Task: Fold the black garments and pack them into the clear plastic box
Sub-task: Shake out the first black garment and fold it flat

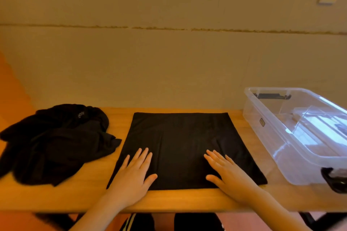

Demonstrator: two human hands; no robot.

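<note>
Two flat, straight-fingered hands, left (131, 173) and right (228, 174), are pressed on the near edge of the flat-folded black garment (184, 137), its long axis crosswise, with the clear plastic box (281, 137) nearer the right hand.

A folded black garment (180, 142) is laid flat at lower centre, a crumpled black pile (54, 142) is seen at left, and the clear plastic box (293, 137) is placed open at right.
</note>
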